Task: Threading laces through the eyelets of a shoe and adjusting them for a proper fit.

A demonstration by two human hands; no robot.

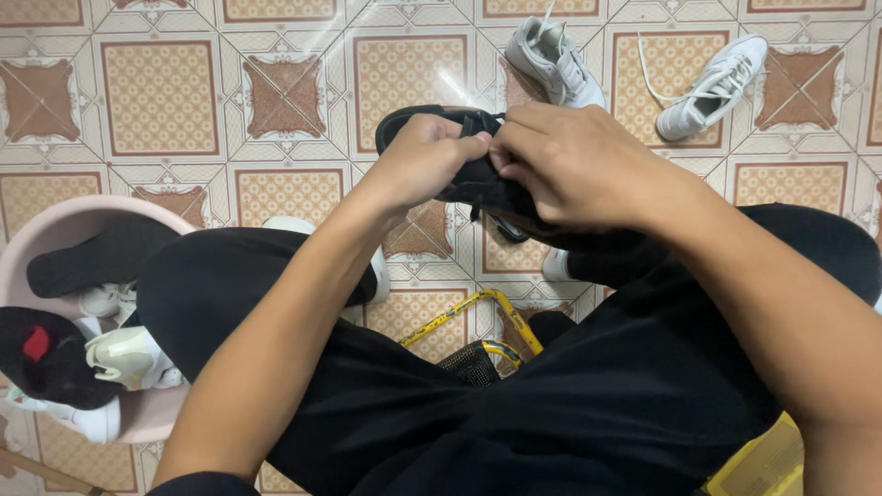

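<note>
Black shoe (459,170) held above the tiled floor (161,96), over the knees. Left hand (424,161) grips its upper; right hand (574,161) pinches the lace area. Lacing appears in hand; next move calls for fine fingertip control. Two white sneakers (556,60) lie beyond.

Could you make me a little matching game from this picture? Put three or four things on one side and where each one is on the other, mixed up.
Things:
1. black shoe
2. two white sneakers
3. pink basin
4. yellow stool

Places:
A. under the seated person, between the legs
B. on the tiled floor at the top right
C. held in left hand and right hand
D. at the left edge, with shoes inside

Pairs: 1-C, 2-B, 3-D, 4-A
</note>
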